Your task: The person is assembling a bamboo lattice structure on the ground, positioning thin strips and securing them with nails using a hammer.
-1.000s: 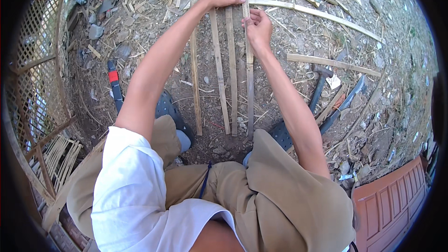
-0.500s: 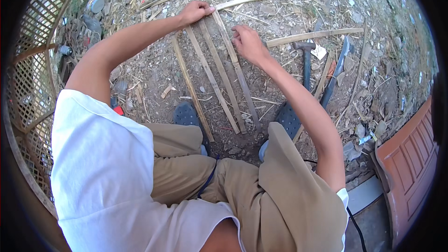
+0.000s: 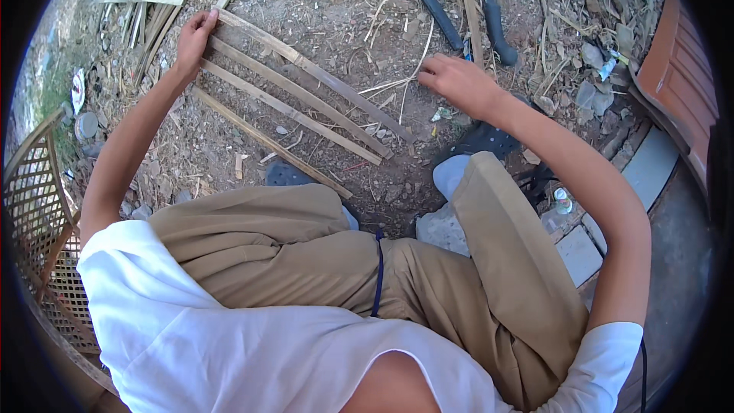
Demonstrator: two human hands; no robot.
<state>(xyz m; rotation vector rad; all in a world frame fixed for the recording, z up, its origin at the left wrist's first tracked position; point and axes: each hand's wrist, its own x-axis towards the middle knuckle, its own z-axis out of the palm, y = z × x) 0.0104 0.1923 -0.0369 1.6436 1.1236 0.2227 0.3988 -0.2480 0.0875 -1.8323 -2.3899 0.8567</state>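
Observation:
Several flat, pale wooden strips lie side by side on the ground before me, slanting from upper left to lower right. My left hand is closed at the far end of the uppermost strip, thumb and fingers pinched at its tip. Close beneath lie a second strip, a third strip and a browner one. My right hand hovers to the right of the strips, fingers loosely curled together with nothing seen in them. Thin slivers lie beside its fingertips.
Beyond my right hand lie a dark-handled hammer and a long blue-handled tool. More strips are heaped at the upper left. A woven lattice piece stands at left, a red-brown panel at right. My shoes flank the strips.
The view has turned, shifting the scene leftward and the tools upward. My right hand has moved away from the strips to the right. My left hand stays at the strip's far end.

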